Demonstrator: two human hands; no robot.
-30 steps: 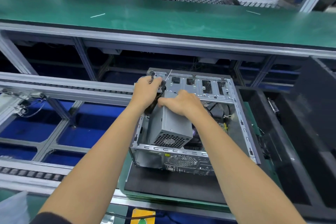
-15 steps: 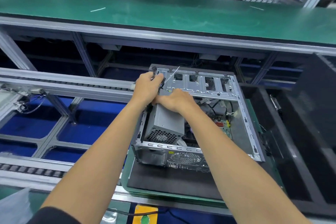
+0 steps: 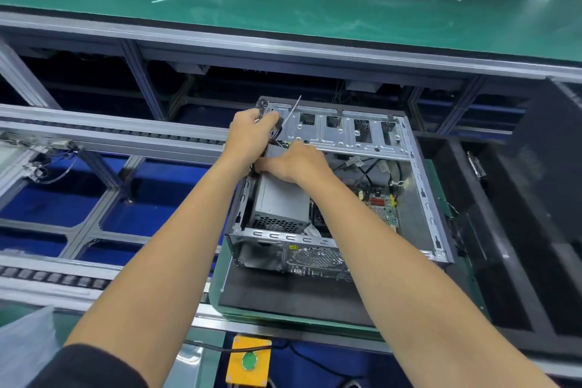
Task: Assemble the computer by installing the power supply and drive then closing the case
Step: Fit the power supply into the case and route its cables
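An open grey computer case (image 3: 419,186) lies on its side on a black mat. A grey power supply (image 3: 282,201) sits in its near-left corner, vent grille facing me. My right hand (image 3: 294,164) rests on the far top end of the power supply, fingers curled over its edge. My left hand (image 3: 252,132) grips a bundle of black cables at the case's far-left corner, beside a white cable tie sticking up. The motherboard (image 3: 382,208) shows to the right inside the case.
A black side panel (image 3: 548,167) stands at the right beyond a black tray. The green conveyor belt (image 3: 283,6) runs across the back. A yellow box with a green button (image 3: 248,359) sits at the near edge. Roller rails cross on the left.
The power supply has sunk lower into the case's corner. My right hand slid toward the far left, close to my left hand, which still holds the cables.
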